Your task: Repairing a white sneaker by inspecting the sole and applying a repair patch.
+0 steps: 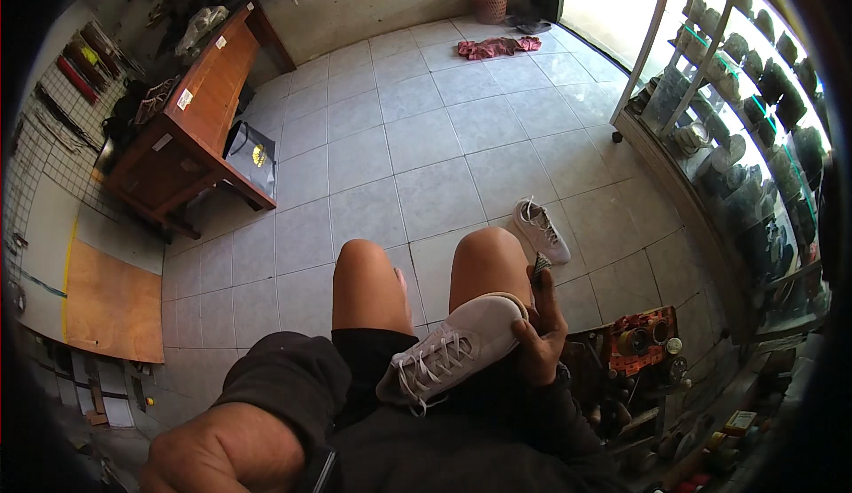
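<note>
A white lace-up shoe (479, 333) lies across my lap, its laces toward my body and its rounded toe up and to the right. A tan edge shows along the toe. My right hand (538, 338) grips that end, thumb pressed on the rim. Between its raised fingers sticks up a small dark-and-grey striped piece (540, 265), too small to name. My left hand (182, 459) is at the lower left, away from the shoe; its fingers are cut off by the picture's edge. A second white shoe (541, 229) stands on the floor beyond my right knee.
A box of tools with an orange tape dispenser (641, 340) is at my right. A glass display cabinet (710, 151) holding many dark items stands on the right. A wooden desk (191, 107) and a bin (251, 151) are at left. A red cloth (499, 47) lies on the far tiles.
</note>
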Available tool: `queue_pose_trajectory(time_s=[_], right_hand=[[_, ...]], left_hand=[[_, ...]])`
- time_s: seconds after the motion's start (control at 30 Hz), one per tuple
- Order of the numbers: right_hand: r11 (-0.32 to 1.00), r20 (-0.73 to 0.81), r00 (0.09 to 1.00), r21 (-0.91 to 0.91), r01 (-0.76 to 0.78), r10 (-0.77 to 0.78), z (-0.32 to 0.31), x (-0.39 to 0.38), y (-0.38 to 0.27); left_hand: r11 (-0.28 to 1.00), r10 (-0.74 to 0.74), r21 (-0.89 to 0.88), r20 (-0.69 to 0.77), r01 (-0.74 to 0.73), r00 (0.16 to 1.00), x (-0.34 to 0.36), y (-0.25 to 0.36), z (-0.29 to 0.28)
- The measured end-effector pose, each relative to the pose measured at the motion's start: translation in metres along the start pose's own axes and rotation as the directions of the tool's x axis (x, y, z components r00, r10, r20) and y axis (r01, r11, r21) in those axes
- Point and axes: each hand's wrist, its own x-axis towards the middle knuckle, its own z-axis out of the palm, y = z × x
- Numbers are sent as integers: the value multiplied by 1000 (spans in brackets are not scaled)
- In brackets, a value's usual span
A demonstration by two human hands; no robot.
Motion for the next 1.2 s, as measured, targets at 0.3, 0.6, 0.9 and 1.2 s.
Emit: queue_pose_trajectory(time_s=[0.3,0.6,0.9,1.2], right_hand=[[1000,-9,1000,17,1,-1,0,-1,2],[1000,-8,1000,29,-9,9,0,-1,0],[1000,2,1000,6,8,-8,-1,-1,2],[999,-23,1000,42,-18,19,2,-3,0]], left_hand=[[1000,-4,-3,9,4,1000,2,1,1],[1000,-3,-9,-2,3,1000,1,-1,2],[1000,-1,-29,9,1,1000,0,-1,0],[1000,-5,0,-4,5,1000,-1,-1,0]])
